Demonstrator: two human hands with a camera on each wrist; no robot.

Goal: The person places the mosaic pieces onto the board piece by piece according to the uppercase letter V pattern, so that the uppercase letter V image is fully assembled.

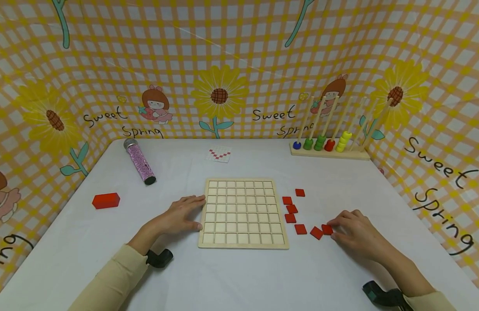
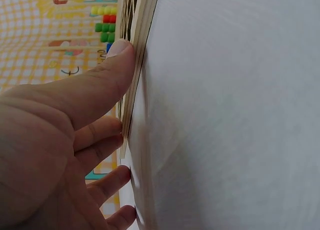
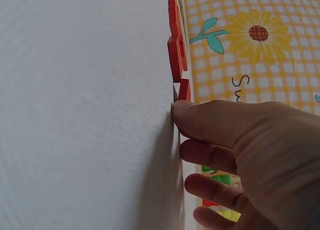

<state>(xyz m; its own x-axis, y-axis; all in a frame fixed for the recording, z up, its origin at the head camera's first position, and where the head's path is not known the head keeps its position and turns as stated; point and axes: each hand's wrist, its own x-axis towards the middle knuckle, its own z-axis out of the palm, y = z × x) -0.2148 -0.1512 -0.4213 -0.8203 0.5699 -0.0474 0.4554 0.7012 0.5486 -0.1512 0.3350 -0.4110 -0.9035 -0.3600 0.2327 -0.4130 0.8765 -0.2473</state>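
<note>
A pale wooden board (image 1: 241,246) with a grid of square recesses lies in the middle of the table. My left hand (image 1: 181,216) rests at its left edge, fingers extended; in the left wrist view the thumb (image 2: 117,64) touches the board's side. Several red square tiles (image 1: 290,218) lie loose to the right of the board. At the near right end of that group, my right hand (image 1: 357,235) pinches one red tile (image 1: 327,230) between thumb and index finger, low over the table. The right wrist view shows the thumb (image 3: 210,120) against this tile (image 3: 184,89).
Behind the board lies a small card (image 1: 219,154) with a red pattern. A bead rack (image 1: 329,152) with upright rods stands at the back right. On the left are a glittery pink microphone (image 1: 140,162) and a red block (image 1: 106,201). Patterned cloth (image 1: 239,52) walls the table.
</note>
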